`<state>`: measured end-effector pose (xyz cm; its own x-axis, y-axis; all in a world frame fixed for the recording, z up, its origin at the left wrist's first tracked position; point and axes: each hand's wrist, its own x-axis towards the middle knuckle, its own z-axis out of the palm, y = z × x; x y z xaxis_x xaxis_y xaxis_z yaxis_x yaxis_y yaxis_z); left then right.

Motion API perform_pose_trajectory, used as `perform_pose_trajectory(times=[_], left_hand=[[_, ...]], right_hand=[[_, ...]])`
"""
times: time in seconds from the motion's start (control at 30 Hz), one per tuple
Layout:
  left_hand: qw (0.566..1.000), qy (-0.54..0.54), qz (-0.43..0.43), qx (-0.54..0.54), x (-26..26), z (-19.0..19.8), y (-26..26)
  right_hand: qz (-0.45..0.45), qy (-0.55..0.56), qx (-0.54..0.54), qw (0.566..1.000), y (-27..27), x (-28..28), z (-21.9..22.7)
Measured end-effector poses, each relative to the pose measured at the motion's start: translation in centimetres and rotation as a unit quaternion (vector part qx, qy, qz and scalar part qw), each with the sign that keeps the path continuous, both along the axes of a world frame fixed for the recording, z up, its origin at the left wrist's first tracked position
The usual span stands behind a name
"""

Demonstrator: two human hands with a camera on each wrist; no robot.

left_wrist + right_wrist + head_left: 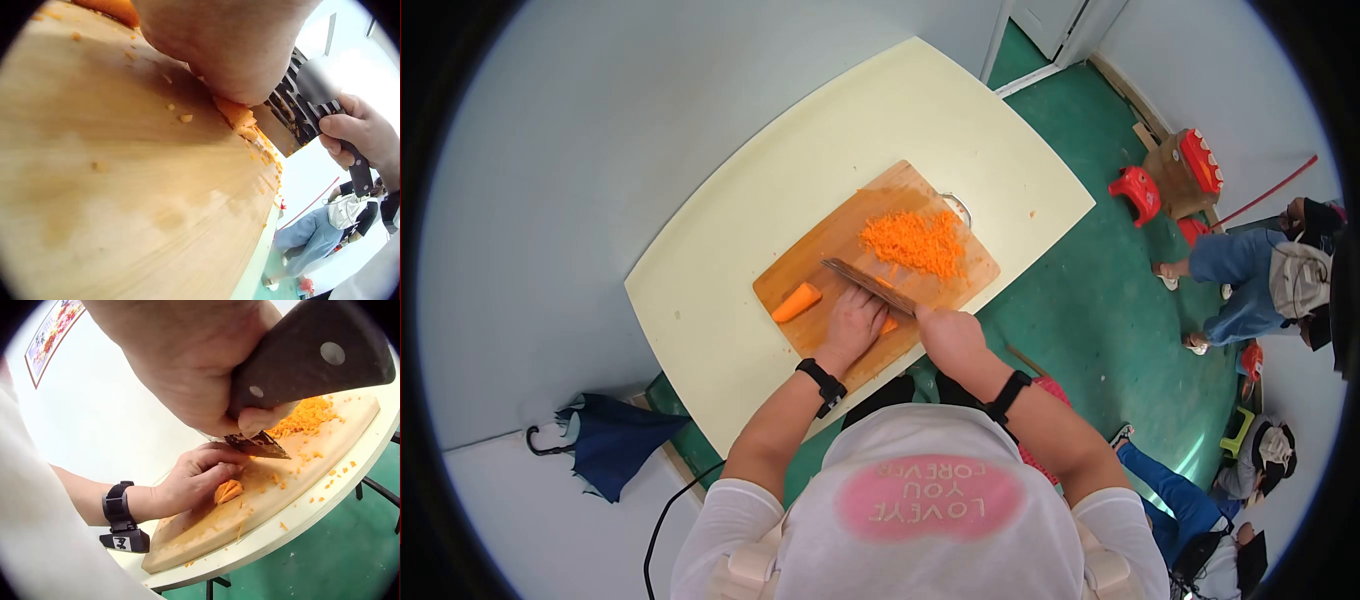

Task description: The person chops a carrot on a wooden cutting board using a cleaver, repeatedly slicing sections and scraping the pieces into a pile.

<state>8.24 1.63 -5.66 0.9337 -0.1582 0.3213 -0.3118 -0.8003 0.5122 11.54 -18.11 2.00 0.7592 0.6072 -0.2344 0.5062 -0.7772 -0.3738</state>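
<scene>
Orange carrot shreds [914, 243] lay heaped on the far right part of a wooden board [845, 235] as a person [940, 570] worked at a cream table [720, 260]. The left hand [857, 322] rested on the near part of the board, its fingers bent over a cut carrot piece [228, 492] and holding it down beside a broad knife [865, 282]. The right hand [952, 340], at the near right edge, had its fingers wrapped round the handle [312, 356], the metal slanting away toward the far left between the left hand and the heap. A second carrot [797, 302] lay apart on the left side of the board, touched by neither hand. The step in hand appeared to be slicing the held piece, with the second carrot seemingly yet to be tackled. The next move seemed to call for a short, controlled stroke, the left fingertips tucked back from the edge and the piece, partly hidden beneath them, kept from rolling.
</scene>
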Motion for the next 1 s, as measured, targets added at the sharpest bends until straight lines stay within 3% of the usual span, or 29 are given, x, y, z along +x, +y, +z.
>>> perform_pose_trajectory(times=[0.6, 1.0], left_hand=[[1.0, 0.025, -0.01, 0.007, -0.1, 0.0, 0.4], [0.999, 0.052, -0.007, 0.003, -0.6, 0.2, 0.3]], right_hand=[[0.01, -0.048, 0.036, 0.998, 0.0, 0.1, -1.4], [-0.002, -0.045, -0.008, 0.999, 0.6, -0.3, -0.6]])
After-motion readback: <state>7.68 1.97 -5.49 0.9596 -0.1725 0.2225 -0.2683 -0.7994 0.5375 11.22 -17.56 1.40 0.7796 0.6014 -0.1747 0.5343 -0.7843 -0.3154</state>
